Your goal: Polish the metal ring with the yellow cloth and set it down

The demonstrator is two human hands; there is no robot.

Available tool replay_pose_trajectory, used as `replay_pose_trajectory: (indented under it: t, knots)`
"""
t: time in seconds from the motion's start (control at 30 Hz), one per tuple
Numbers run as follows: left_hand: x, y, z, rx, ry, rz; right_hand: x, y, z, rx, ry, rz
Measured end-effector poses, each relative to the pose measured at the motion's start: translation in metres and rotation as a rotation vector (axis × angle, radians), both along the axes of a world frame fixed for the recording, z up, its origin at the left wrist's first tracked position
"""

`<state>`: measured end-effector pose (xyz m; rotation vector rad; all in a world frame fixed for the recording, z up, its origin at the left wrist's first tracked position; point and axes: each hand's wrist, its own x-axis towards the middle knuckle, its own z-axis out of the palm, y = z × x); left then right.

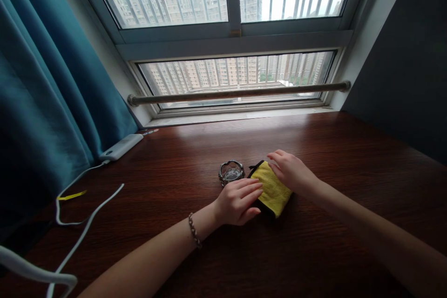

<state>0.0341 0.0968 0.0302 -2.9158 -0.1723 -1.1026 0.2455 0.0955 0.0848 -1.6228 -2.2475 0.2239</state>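
A folded yellow cloth [274,191] with a dark edge lies on the brown wooden desk. My left hand [239,201] reaches over its left side with the fingers stretched out. From the right, my right hand [288,170] rests at the cloth's upper right edge, fingers extended and slightly bent. Neither hand grips anything that I can see. Just beyond my left hand sits a metal wristwatch [232,174], its band forming a loop around the dial. A chain bracelet [194,231] circles my left wrist.
A white power strip [122,147] stands at the back left by the blue curtain [52,70]. White cables [89,223] and a yellow tie [72,195] lie at the left. Behind the desk [167,153], a metal rail [237,95] crosses the window.
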Motion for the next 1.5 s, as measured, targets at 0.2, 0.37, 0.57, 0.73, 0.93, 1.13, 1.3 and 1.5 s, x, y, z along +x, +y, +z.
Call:
replay_pose_trajectory:
  t: [0.2,0.37,0.57,0.73,0.93,1.13,1.3,1.5]
  knots:
    - [0.010,-0.002,0.007,-0.090,0.306,-0.211,-0.010,0.016,-0.059,0.028,-0.193,0.126]
    - [0.008,-0.002,0.001,-0.134,0.336,-0.206,-0.002,0.027,-0.075,-0.105,-0.189,0.118]
    - [0.009,-0.003,-0.005,-0.052,0.264,-0.271,0.004,0.029,-0.069,-0.018,-0.105,0.061]
    - [0.011,-0.005,-0.004,-0.018,0.261,-0.264,0.012,0.028,-0.053,-0.071,-0.043,-0.176]
    - [0.008,-0.010,-0.001,0.121,0.111,-0.290,0.019,0.019,-0.048,-0.174,-0.036,-0.192]
    - [0.015,-0.020,-0.003,0.245,0.058,-0.297,0.103,-0.014,-0.048,-0.190,0.037,-0.368]
    - [0.016,-0.024,-0.007,0.251,0.154,-0.268,0.264,-0.062,-0.072,-0.241,0.173,-0.641]
    - [0.016,-0.026,-0.004,0.231,0.195,-0.227,0.454,-0.116,-0.110,-0.154,0.209,-0.916]
